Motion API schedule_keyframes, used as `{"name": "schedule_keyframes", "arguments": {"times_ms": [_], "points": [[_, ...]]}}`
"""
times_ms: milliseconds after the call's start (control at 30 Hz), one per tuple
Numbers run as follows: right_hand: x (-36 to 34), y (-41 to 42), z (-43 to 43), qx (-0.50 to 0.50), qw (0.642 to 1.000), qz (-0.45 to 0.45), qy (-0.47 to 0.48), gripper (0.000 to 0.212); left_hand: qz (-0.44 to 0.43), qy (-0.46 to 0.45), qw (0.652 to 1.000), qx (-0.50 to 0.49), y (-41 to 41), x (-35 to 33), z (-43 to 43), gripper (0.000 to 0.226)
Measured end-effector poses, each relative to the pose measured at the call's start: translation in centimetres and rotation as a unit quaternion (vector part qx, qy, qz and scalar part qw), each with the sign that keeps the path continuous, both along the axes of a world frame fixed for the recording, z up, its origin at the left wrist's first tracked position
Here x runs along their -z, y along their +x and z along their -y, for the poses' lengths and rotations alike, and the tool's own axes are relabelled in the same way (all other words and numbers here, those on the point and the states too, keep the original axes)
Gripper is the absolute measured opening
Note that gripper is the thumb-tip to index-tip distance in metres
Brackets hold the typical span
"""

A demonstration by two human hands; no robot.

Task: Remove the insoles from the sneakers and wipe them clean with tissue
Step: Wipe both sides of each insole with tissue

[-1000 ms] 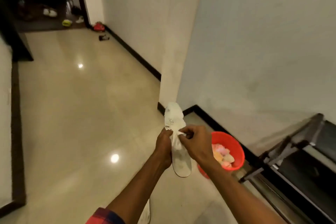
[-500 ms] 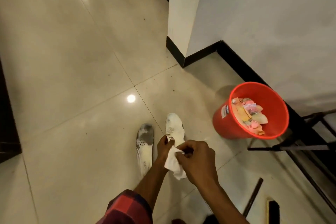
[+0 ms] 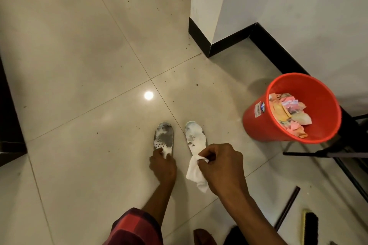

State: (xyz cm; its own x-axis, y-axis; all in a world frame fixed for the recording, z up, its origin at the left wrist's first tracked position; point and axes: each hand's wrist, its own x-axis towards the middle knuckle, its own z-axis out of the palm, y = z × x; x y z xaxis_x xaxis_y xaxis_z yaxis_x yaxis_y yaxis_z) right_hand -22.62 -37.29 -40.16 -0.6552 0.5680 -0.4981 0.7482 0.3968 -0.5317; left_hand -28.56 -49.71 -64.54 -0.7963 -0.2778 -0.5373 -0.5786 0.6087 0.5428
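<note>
Two insoles flat on tiled floor (image 3: 79,65), centre frame, side by side, apart. Left insole (image 3: 163,137) heavily grey-soiled; left hand (image 3: 162,165) grips its near end, thumb and fingers curled on it. Right insole (image 3: 194,137) whiter; right hand (image 3: 221,167) over its near end, pinching crumpled white tissue (image 3: 196,174). Red bin (image 3: 256,125) holding paper scraps (image 3: 288,113), right of frame.
</note>
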Motion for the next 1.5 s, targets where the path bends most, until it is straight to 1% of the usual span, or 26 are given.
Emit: {"name": "schedule_keyframes", "arguments": {"times_ms": [100, 167, 233, 333, 367, 433, 500, 567, 633, 700, 733, 767, 867, 933, 1000, 1067, 1133, 1200, 1300, 1367, 1467, 1500], "points": [[0.6, 0.5, 0.1, -0.01, 1.0, 0.008, -0.004, 0.007, 0.066, -0.1, 0.993, -0.016, -0.1, 1.1, 1.9, 0.055], [1.2, 0.7, 0.0, -0.019, 1.0, 0.021, -0.008, 0.008, 0.073, -0.121, 0.99, 0.003, -0.2, 1.3, 2.3, 0.065], [1.7, 0.7, -0.1, -0.025, 0.999, 0.03, -0.012, 0.01, 0.06, -0.084, 0.994, 0.044, -0.4, 1.5, 2.4, 0.058], [1.8, 0.1, 0.1, -0.039, 0.998, 0.035, -0.018, 0.013, 0.078, -0.018, 0.994, 0.072, -1.1, 1.3, 3.4, 0.046], [1.5, -0.2, 0.0, -0.041, 0.998, 0.032, -0.018, 0.013, 0.084, 0.016, 0.994, 0.063, -1.5, 0.5, 3.7, 0.045], [0.3, -0.5, -0.4, -0.034, 0.999, 0.011, -0.007, 0.006, 0.129, 0.126, 0.984, 0.013, -2.6, -1.9, 3.8, 0.044], [-1.4, -0.4, -1.1, -0.007, 0.999, -0.046, -0.006, 0.009, 0.154, 0.262, 0.953, -0.017, -3.4, -6.5, 3.6, 0.041], [-3.3, -0.1, -1.6, 0.007, 0.995, -0.095, -0.008, 0.017, 0.157, 0.399, 0.902, -0.041, -4.0, -11.3, 3.3, 0.043], [-5.6, -0.2, -0.7, -0.004, 0.99, -0.143, -0.009, 0.023, 0.162, 0.485, 0.858, -0.053, -4.5, -16.0, 3.1, 0.051], [-7.4, -0.1, 1.3, -0.016, 0.982, -0.19, -0.014, 0.026, 0.19, 0.541, 0.817, -0.061, -4.4, -21.0, 2.3, 0.046], [-9.0, 0.2, 2.6, -0.019, 0.976, -0.216, -0.009, 0.028, 0.204, 0.556, 0.804, -0.055, -4.2, -24.0, 1.8, 0.041], [-10.0, 0.6, 3.8, -0.022, 0.97, -0.242, 0.006, 0.029, 0.223, 0.572, 0.788, -0.047, -3.8, -26.5, 1.1, 0.043], [-14.0, 2.3, 5.3, -0.059, 0.953, -0.282, 0.089, 0.029, 0.246, 0.623, 0.742, 0.01, -1.9, -34.5, -0.7, 0.07], [-16.7, 3.9, 4.6, -0.08, 0.943, -0.288, 0.143, 0.029, 0.243, 0.642, 0.726, 0.042, -0.4, -39.0, -2.0, 0.075], [-21.0, 6.4, 3.1, -0.092, 0.926, -0.295, 0.218, 0.027, 0.246, 0.661, 0.704, 0.086, 1.6, -43.8, -3.3, 0.071], [-26.3, 9.1, 1.4, -0.09, 0.897, -0.308, 0.304, 0.026, 0.256, 0.687, 0.666, 0.137, 4.3, -48.7, -4.3, 0.068], [-31.4, 11.3, 0.8, -0.057, 0.873, -0.328, 0.358, 0.02, 0.273, 0.702, 0.635, 0.172, 7.2, -53.0, -5.1, 0.063], [-35.9, 13.9, 1.6, -0.036, 0.859, -0.346, 0.377, 0.019, 0.277, 0.712, 0.609, 0.214, 9.9, -57.1, -5.5, 0.061], [-40.0, 19.0, 3.0, -0.049, 0.832, -0.357, 0.422, 0.025, 0.261, 0.72, 0.58, 0.278, 13.4, -62.5, -5.7, 0.067], [-43.0, 22.6, 3.2, -0.015, 0.818, -0.372, 0.438, 0.025, 0.251, 0.727, 0.559, 0.309, 16.2, -65.6, -5.2, 0.062], [-48.6, 25.8, 3.1, 0.061, 0.773, -0.426, 0.466, 0.022, 0.234, 0.73, 0.538, 0.351, 20.8, -69.3, -4.1, 0.055], [-50.3, 26.6, 3.9, 0.062, 0.762, -0.433, 0.477, 0.02, 0.234, 0.735, 0.527, 0.357, 21.9, -70.3, -3.6, 0.054]]}}
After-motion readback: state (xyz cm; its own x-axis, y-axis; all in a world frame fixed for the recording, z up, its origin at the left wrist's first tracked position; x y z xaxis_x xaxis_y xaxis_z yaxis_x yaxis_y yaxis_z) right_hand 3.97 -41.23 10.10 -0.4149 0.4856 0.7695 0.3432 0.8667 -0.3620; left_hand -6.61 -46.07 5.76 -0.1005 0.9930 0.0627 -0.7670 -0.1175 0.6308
